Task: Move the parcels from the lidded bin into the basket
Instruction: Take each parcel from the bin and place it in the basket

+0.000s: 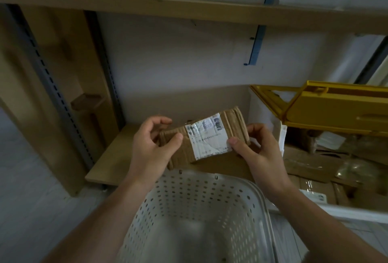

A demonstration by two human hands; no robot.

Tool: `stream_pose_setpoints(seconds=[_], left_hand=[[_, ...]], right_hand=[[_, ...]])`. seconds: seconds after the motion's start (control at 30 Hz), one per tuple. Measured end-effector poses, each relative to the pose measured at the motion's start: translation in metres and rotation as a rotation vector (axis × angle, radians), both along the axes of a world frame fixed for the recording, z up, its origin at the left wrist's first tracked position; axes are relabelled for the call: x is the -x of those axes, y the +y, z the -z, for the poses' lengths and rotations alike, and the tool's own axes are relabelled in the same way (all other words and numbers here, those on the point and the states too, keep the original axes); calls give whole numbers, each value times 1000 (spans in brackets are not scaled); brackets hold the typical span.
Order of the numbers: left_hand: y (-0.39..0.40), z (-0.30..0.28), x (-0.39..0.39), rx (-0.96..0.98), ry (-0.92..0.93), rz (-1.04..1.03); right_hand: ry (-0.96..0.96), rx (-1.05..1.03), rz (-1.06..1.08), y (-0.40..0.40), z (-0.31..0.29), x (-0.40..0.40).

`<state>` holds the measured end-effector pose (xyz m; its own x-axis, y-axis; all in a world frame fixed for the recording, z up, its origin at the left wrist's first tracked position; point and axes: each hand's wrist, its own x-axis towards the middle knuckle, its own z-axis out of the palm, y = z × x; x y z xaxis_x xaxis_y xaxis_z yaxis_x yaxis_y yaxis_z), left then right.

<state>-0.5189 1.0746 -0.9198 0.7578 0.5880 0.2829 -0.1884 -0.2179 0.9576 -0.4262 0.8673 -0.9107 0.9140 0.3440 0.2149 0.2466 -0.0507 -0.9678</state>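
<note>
I count one cardboard parcel point(201, 139), gripped at its ends by my left hand point(151, 147) and right hand point(258, 153) above the one white basket point(210, 210); the yellow-lidded bin point(336, 113) runs off-frame, its contents blurred

one brown cardboard parcel point(202, 138) is held up, and it carries one white shipping label point(206, 138). two bare hands are in view: one left hand point(150, 149) and one right hand point(257, 153). there is one white perforated basket point(210, 210). there is one bin point(336, 208) at the right, with one yellow lid point(327, 108) raised. inside that bin lie more brown parcels point(315, 164), at least three, though the blur and the overlap make an exact count impossible. two wooden shelf boards show: one upper shelf point(147, 5) and one lower shelf point(109, 158). one blue bracket point(257, 44) hangs on the wall.
</note>
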Motion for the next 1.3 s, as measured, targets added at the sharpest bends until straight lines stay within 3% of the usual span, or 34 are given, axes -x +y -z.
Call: stream_pose_setpoints(seconds=[0.13, 0.3, 0.83, 1.13, 1.3], left_hand=[[-3, -1, -4, 131, -66, -193], [4, 4, -8, 156, -42, -327], [11, 2, -3, 108, -72, -257], [7, -1, 1, 59, -96, -160], [4, -3, 0, 28, -127, -164]], right_hand=[[-25, 34, -43, 1, 5, 0], [-41, 129, -47, 4, 10, 2], [-22, 172, -80, 15, 16, 2], [2, -37, -65, 14, 11, 0], [21, -52, -25, 15, 6, 1]])
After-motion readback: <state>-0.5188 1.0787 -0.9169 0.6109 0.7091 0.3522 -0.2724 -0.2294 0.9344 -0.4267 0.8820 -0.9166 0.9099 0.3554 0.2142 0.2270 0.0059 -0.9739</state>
